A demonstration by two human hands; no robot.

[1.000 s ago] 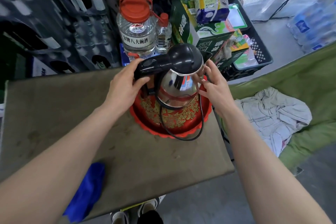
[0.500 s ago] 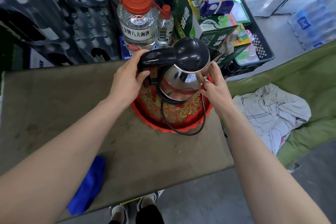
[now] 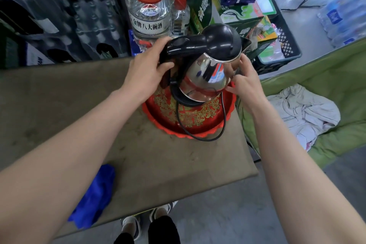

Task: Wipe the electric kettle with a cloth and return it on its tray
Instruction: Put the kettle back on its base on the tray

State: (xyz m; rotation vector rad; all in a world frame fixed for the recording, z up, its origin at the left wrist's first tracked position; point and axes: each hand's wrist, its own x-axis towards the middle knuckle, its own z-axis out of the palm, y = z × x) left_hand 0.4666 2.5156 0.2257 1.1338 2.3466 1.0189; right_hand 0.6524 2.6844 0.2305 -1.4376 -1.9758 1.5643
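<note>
Kettle (image 3: pixel 208 73): centre of the frame, tilted, over the black base (image 3: pixel 182 99) on the red tray (image 3: pixel 158 123).
Left hand (image 3: pixel 146 71): fingers curled round the black handle.
Right hand (image 3: pixel 243 83): fingers nearly straight, laid against the steel side and holding nothing.
Cloth (image 3: pixel 93 200): lower left, hanging off the table (image 3: pixel 138 154) edge, well apart from both hands.
Risk, slip: polished steel gives the flat right hand little hold, so the kettle may swing on the handle.
Risk, cord (image 3: pixel 223 117): it loops over the tray rim and could snag and drag the tray, which sits near the table's right edge.
Risk, cloth: it may slide to the floor.
Hidden: whether the kettle rests on its base or is lifted; left fingertips behind the handle; any water inside.
</note>
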